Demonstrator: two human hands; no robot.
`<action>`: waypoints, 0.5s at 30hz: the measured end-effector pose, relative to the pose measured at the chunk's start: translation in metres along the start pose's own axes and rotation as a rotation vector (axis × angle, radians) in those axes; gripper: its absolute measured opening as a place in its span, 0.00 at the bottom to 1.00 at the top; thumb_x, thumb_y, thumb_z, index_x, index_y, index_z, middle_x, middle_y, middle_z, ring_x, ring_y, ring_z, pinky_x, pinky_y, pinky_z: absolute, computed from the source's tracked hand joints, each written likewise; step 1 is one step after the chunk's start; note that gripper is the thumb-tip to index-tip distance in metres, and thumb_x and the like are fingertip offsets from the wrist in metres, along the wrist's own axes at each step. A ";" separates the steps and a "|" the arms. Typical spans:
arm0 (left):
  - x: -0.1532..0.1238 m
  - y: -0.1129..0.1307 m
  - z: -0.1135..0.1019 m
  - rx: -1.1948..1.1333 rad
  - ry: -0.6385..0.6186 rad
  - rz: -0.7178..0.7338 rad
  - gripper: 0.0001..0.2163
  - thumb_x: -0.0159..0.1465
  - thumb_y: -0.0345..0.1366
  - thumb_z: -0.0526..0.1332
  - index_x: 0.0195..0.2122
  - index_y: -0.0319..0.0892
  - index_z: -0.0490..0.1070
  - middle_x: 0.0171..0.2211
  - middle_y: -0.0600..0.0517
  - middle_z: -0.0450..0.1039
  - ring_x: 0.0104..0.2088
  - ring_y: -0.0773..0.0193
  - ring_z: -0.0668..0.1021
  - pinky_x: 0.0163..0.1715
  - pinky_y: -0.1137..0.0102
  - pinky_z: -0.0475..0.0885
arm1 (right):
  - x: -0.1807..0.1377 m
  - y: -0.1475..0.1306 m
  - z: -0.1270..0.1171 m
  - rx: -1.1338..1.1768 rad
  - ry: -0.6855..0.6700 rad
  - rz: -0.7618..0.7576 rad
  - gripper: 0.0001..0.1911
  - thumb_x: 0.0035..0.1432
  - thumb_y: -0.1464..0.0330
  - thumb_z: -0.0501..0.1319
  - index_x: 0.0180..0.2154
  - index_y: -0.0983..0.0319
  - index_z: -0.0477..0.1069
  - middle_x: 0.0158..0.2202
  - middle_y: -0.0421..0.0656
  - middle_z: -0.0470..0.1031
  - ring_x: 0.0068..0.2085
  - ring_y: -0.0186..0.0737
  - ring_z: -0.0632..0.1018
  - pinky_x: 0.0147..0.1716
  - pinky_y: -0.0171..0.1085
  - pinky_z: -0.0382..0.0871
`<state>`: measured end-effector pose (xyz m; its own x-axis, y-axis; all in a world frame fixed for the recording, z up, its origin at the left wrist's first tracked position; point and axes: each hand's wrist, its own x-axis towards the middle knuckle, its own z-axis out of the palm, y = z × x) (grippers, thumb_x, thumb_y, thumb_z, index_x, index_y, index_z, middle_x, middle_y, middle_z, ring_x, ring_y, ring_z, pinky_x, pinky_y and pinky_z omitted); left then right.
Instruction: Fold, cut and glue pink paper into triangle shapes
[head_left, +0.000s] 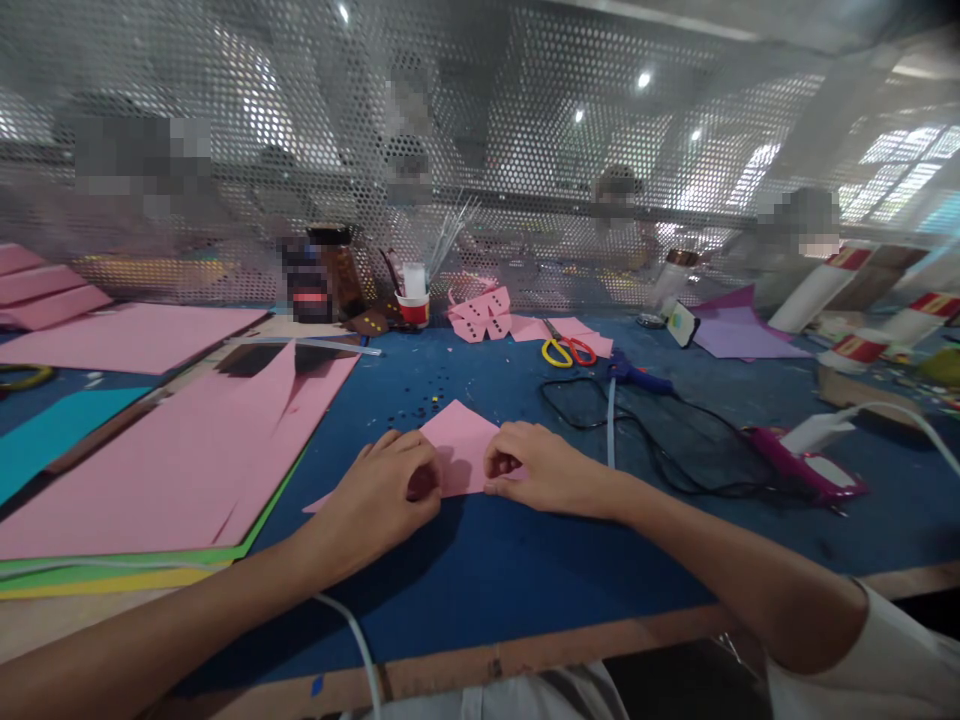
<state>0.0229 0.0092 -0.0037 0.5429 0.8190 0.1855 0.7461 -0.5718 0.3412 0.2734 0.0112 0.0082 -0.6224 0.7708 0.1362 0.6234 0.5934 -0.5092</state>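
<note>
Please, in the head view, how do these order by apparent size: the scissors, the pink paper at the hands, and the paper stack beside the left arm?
1. Paper stack, clearly the largest.
2. Pink paper, partly covered by the left hand.
3. Scissors, smallest, though they lie farther away.

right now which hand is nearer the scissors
Right. The right hand is on the near side of the scissors; the left hand is farther off, to their left.

Perforated grey screen (525, 130), blue tabletop (517, 570), windows (911, 148)
</note>
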 end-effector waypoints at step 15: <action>-0.004 -0.003 -0.007 -0.036 -0.024 -0.012 0.03 0.58 0.31 0.59 0.32 0.45 0.70 0.36 0.52 0.73 0.40 0.55 0.71 0.42 0.61 0.62 | 0.001 0.001 0.000 -0.013 0.000 -0.003 0.07 0.59 0.67 0.67 0.38 0.61 0.73 0.38 0.41 0.75 0.41 0.38 0.73 0.44 0.37 0.62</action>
<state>0.0161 0.0075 0.0009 0.5430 0.8245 0.1593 0.7389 -0.5592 0.3759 0.2732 0.0123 0.0079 -0.6245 0.7688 0.1378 0.6275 0.5989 -0.4976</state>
